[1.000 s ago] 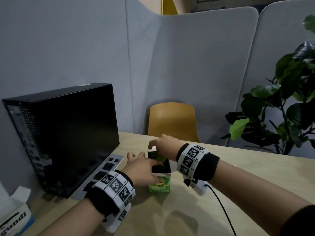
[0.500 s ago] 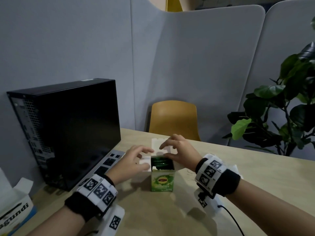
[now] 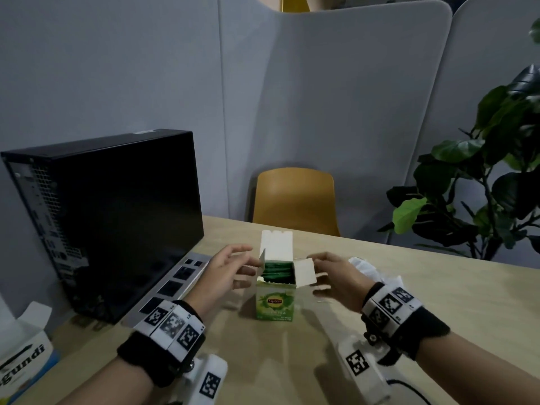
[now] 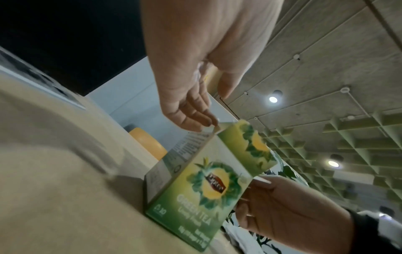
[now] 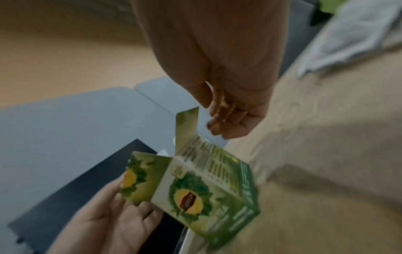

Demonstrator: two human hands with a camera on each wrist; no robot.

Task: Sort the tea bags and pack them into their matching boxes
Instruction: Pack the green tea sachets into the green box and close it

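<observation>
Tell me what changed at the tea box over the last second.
Both hands left the top of the box and opened it: the left hand now pulls the left flap out, the right hand the right flap, the lid stands up. The box stayed put on the table.

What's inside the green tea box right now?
The green tea box stands open, its flaps out. Dark green tea bags show inside, standing side by side near the top. How many there are, and what lies beneath them, is hidden by the box walls.
</observation>
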